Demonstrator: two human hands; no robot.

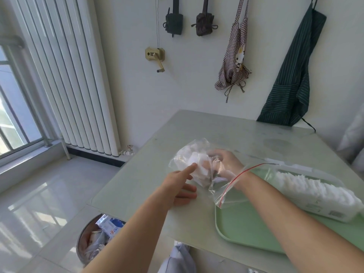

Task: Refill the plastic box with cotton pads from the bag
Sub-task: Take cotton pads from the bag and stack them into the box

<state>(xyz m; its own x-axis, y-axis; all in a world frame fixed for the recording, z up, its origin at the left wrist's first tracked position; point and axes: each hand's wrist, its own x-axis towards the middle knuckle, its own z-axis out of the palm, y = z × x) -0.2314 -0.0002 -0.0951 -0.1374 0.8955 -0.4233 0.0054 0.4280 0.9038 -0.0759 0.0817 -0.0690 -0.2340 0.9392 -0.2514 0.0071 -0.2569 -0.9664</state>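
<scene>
Head view: right hand [226, 164] is inside the zip bag [184, 157] at mid-table [216, 125], grip on pads unclear. Left hand [177, 186], forefinger straight, steadies the bag. The plastic box [315, 192] lies on the tray [246, 227], near-right edge.

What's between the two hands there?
In the head view, the clear bag with white cotton pads: the right hand is inside it, the left hand touches it outside.

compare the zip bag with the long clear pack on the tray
The zip bag is crumpled, with the right hand inside it; the long pack lies straight and untouched on the green tray. The zip bag holds a few jumbled pads; the long pack holds a dense neat row. Both are clear plastic holding white pads.
</scene>
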